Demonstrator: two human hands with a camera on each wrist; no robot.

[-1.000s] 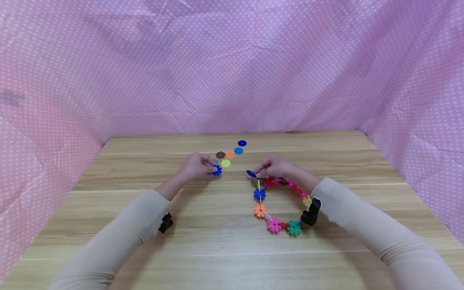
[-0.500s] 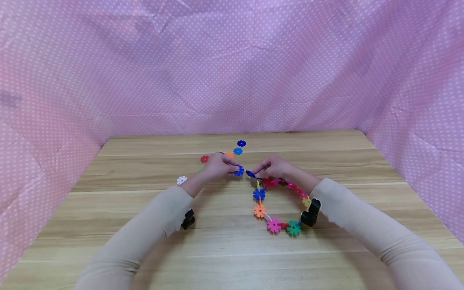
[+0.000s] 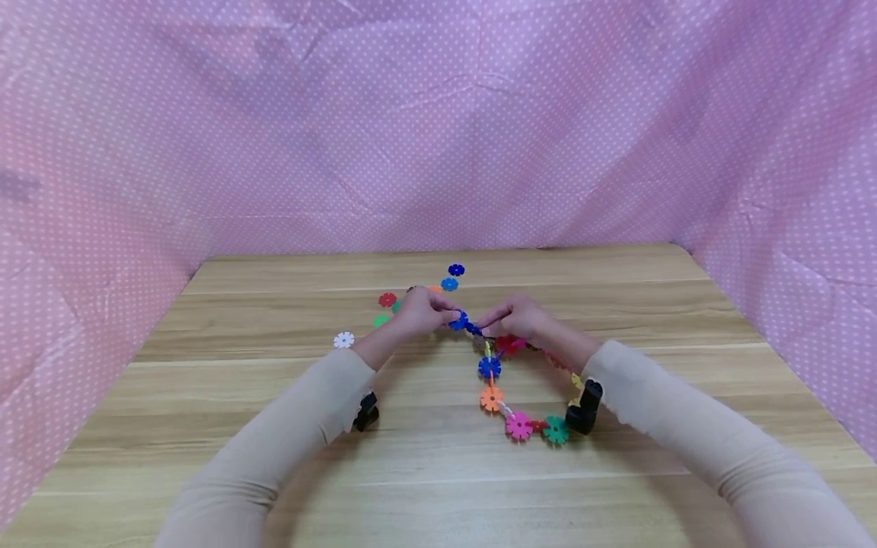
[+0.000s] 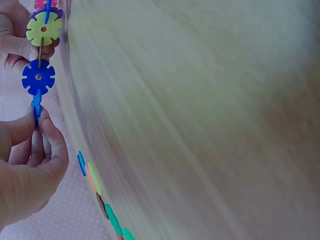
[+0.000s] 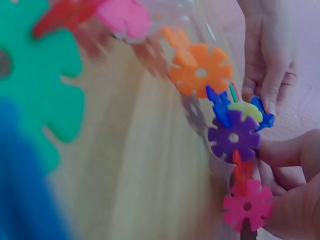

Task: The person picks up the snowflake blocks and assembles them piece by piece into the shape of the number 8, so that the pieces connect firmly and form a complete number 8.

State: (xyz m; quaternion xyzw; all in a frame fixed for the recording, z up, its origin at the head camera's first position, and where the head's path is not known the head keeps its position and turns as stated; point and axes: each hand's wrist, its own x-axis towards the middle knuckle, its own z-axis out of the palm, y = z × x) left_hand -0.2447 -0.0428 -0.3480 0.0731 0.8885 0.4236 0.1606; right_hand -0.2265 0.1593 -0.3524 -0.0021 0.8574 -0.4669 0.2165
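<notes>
My left hand [image 3: 419, 313] pinches a blue snowflake disc [image 3: 458, 321] between thumb and fingers. In the left wrist view that disc [image 4: 37, 106] is edge-on and meets the rim of a dark blue snowflake disc [image 4: 38, 77]; how deep the slots engage cannot be told. The dark blue disc joins a brown one and a yellow-green disc [image 4: 44, 29] of the chain. My right hand [image 3: 521, 316] grips the chain close to this end, near a purple disc [image 5: 234, 137]; its fingertips are partly hidden. The looped chain of snowflake discs [image 3: 491, 398] hangs toward me on the table.
Loose discs lie beyond and left of my left hand: white [image 3: 344, 340], red [image 3: 387, 300], green [image 3: 381, 321], light blue [image 3: 449, 284] and dark blue [image 3: 456, 270]. The wooden table [image 3: 411, 472] ends at a pink dotted cloth [image 3: 438, 137].
My left hand has carried the blue disc rightward until it meets the chain's dark blue end disc. The right hand has stayed nearly in place.
</notes>
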